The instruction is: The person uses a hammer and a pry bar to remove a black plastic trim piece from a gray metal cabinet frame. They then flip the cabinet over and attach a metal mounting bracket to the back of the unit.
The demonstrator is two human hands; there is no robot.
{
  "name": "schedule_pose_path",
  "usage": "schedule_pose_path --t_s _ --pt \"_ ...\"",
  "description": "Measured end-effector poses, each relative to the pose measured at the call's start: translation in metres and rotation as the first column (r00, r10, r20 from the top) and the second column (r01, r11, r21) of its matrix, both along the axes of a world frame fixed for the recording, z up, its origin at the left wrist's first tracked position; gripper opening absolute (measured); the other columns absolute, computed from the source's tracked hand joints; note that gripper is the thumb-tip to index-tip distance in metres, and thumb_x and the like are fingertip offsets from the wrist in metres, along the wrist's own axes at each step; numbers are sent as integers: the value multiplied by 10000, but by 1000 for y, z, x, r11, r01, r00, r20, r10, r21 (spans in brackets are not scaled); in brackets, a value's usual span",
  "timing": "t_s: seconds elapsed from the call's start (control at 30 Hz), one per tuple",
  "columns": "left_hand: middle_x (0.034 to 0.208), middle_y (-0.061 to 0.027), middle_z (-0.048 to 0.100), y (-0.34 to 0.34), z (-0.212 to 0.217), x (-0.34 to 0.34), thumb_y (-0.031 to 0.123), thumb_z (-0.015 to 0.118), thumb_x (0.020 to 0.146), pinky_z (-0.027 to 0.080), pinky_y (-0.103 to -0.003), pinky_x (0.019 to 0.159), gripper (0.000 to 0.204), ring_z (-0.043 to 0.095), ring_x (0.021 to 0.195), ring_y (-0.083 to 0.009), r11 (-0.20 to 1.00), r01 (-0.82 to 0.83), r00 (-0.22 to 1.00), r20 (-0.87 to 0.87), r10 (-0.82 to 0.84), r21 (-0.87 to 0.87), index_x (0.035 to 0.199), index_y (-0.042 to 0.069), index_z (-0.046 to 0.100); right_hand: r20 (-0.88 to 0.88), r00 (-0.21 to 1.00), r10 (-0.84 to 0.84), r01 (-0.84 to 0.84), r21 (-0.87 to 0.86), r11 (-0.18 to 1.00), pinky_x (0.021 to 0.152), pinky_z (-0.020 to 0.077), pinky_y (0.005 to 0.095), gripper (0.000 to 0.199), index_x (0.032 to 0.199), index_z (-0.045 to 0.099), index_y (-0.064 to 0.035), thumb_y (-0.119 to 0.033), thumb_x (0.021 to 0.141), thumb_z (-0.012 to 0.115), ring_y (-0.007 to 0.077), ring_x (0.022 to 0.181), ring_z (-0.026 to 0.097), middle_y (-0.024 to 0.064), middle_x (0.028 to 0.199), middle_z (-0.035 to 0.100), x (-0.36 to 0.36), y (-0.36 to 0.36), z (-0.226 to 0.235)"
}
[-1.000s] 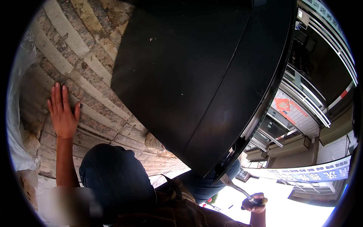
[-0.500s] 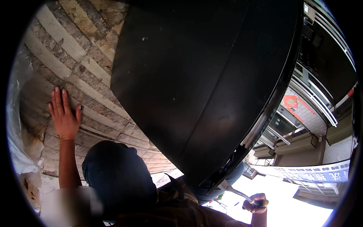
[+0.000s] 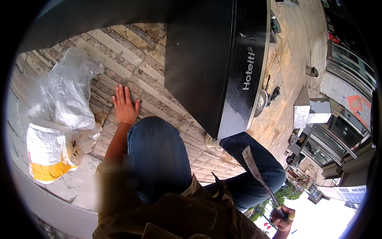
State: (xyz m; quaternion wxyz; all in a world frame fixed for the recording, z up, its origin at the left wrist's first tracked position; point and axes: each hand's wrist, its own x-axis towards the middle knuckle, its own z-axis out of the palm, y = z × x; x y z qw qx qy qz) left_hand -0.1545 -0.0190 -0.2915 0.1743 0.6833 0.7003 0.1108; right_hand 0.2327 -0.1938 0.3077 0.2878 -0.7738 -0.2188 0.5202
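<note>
Fingers outstretched, my left hand lies flat on the ribbed stone paving, close to my bent knee. My right hand, out at the lower right, is wrapped round the handle of a narrow trowel. The trowel has a long, worn blade and a thin bent neck, and it points up and away from me in front of my other leg. A large black box-like panel with pale lettering on its side stands on the paving, its near corner beside that leg.
Left of my left hand lie a crumpled clear plastic bag and a white and yellow sack. Beyond the panel a round pan-like dish sits on stained concrete. Pale boxes and a small bucket stand farther right.
My view has shifted, showing more of the bag, sack and ground at right. The trowel's blade, partly hidden at the panel's edge before, now shows fully. My left hand stays flat on the paving.
</note>
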Motion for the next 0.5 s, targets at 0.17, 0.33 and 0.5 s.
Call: schedule_pose_path --t_s 0.17,0.33,0.5 --pt "1522 -154 173 -8 6 5 370 577 860 165 -500 1110 744 165 1405 -327 996 -30 998 -57 26 -87 1439 33 254 -5 1000 12 -9 369 930 391 355 261 622 1288 438 -17 -44 720 690 138 341 416 32 526 498 44 -6 -9" --pt "1524 -157 155 2 14 19 336 604 842 181 -491 1112 756 165 1401 -342 988 41 999 2 -41 -148 1442 41 252 -113 971 -211 233 646 727 501 314 268 170 989 466 -61 -103 849 554 96 370 364 -35 538 358 52 78 -66" --pt "1528 -166 118 23 39 -18 360 661 789 257 -456 1096 839 208 1381 -375 884 204 977 33 -210 -421 1448 55 242 -582 780 -232 597 579 555 557 318 255 465 1376 371 -66 -80 921 468 68 411 333 -34 587 365 50 192 -153"
